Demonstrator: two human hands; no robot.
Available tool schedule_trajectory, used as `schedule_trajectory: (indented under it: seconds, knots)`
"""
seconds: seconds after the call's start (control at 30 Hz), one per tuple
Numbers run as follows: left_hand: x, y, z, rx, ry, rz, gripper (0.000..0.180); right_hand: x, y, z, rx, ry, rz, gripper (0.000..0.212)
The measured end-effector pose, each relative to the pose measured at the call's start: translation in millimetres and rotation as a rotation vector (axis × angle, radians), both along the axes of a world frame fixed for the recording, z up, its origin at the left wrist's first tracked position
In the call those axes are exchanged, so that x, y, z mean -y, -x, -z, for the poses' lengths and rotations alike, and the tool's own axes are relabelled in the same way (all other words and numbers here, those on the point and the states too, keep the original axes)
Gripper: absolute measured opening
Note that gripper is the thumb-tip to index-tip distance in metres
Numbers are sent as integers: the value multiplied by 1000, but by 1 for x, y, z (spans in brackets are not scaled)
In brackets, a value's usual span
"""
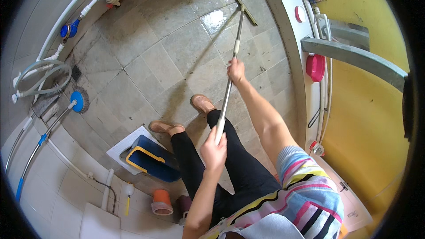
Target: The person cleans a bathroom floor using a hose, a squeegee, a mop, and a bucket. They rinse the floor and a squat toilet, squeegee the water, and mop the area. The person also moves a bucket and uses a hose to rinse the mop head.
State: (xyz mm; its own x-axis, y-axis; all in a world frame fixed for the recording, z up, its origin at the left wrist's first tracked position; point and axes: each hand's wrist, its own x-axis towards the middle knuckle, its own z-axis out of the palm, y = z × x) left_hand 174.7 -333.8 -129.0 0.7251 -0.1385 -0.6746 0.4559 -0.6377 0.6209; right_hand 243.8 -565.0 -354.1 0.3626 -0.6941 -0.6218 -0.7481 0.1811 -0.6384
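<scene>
So the right hand (237,71) was wrapped around a long silvery metal pole (225,99) with pale grip sections, near the centre of the frame. The left hand (214,150) was closed on the white section toward its lower end, lower centre. My guess is the spread grip was for control: front hand steering, back hand pushing or pulling, no stooping needed. The feet were set apart too, probably for balance.

The pole ran toward the upper right, where its thin, straight squeegee bar (242,7) lay at a slant and looked to be down on the grey tiled floor (150,62), just beside a shiny, wet-looking patch (215,20).

Over at the left, a round blue scrub brush (78,101) seemed propped along the wall by its pole, likely just parked. A dark blue rectangular bucket (164,148) with a yellow handle sat on a white mat (119,148), lower left of centre, maybe to keep it clear of the strokes.
</scene>
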Motion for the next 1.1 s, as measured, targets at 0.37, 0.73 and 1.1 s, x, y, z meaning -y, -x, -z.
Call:
schedule_trajectory:
  seconds: [0.37, 0.73, 1.1]
  knots:
    - [-212, 75, -111, -185, -350, -81, 29, -307, 58, -54, -143, 85, -627, 32]
    - [-329, 247, -191, -225, -530, -483, 34, -519, 135, -205, -203, -554, -902, 36]
    - [-222, 141, -106, 49, -286, -154, 25, -308, 84, -79, -43, -225, -596, 33]
